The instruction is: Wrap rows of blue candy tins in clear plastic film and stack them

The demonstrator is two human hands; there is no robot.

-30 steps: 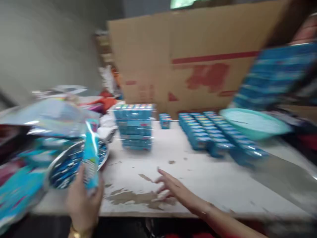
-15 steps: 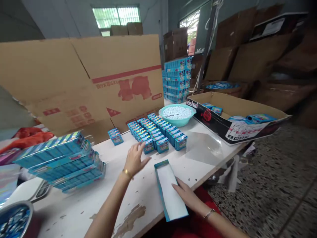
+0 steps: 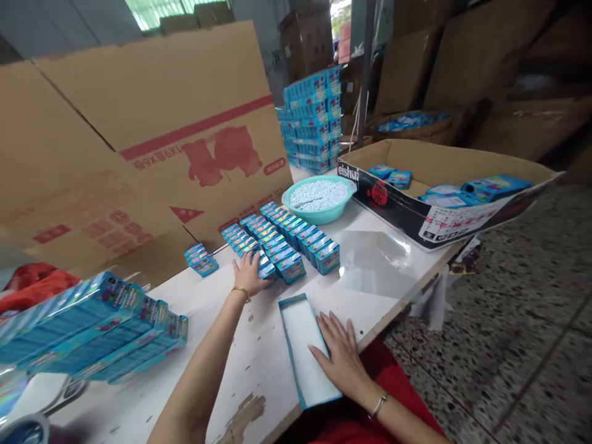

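My left hand [image 3: 250, 275] is at the near end of the leftmost row of small blue boxes [image 3: 235, 237], its fingers and thumb closed around the end boxes. Two longer rows of the same blue boxes [image 3: 291, 269] stand close beside it on the right. A shallow blue-edged tray [image 3: 303, 345] with a bare white inside lies near the table's front edge. Across the tray's right side rests my right hand [image 3: 340, 348], fingers spread and thumb over the inside. A short group of blue boxes [image 3: 203, 264] stands apart to the left.
A teal basin [image 3: 319, 216] of small white pieces stands behind the rows. An open carton [image 3: 383, 209] holds blue packs at right. Stacked filled trays [image 3: 106, 333] lean at left; another stack [image 3: 309, 123] stands behind. A large cardboard box [image 3: 152, 185] walls the back.
My left hand has gone from hovering near the rows to holding the left row's near end. My right hand has spread its fingers over the tray's side. The view has shifted.
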